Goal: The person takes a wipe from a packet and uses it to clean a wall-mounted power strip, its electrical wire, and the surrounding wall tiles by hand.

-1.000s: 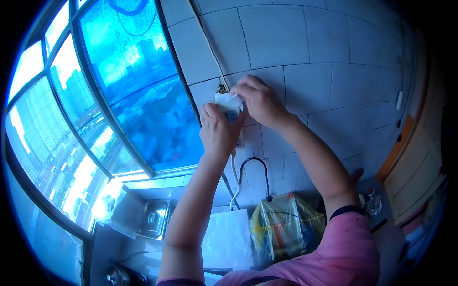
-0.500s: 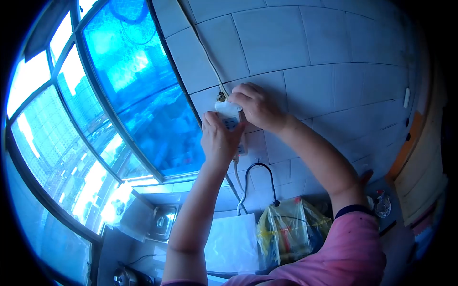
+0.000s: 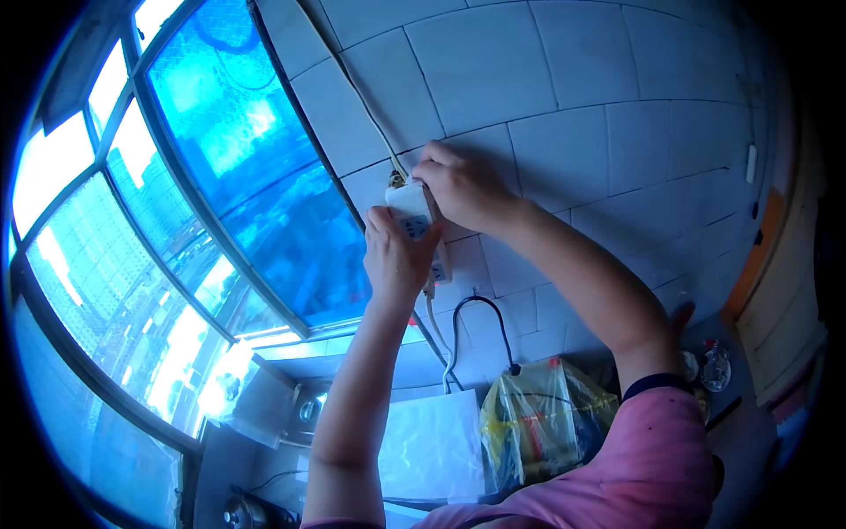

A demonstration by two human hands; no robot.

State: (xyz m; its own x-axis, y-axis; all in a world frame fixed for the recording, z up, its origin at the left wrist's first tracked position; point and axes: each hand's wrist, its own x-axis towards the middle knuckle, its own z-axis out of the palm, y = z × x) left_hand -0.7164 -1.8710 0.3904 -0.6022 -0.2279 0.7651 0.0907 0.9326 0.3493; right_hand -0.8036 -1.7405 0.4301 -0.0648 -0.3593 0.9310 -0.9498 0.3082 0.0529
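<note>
A white power strip (image 3: 408, 201) is up against the tiled wall, with dark socket holes showing on its face. My left hand (image 3: 398, 257) grips it from below, thumb on the right side and fingers on the left. At its top right corner, my right hand (image 3: 465, 187) is closed with bent fingers against the edge; the exact spot under the fingertips is hidden. A pale cable (image 3: 361, 93) runs down the wall to the strip's top end, beside a small brownish fitting (image 3: 397, 179). Another white cord (image 3: 431, 310) hangs from the lower end.
A blue-tinted window (image 3: 264, 167) borders the wall on the left. Below stand a white flat-topped box (image 3: 432, 445) and a clear plastic bag with yellow parts (image 3: 542, 414). A black curved cable (image 3: 480, 301) rises behind them. A dark pot (image 3: 251, 511) sits lower left.
The view has shifted slightly, so the strip and hands appear a little further left. Both hands keep their places on the strip; the right fingers look slightly more bunched at its top corner.
</note>
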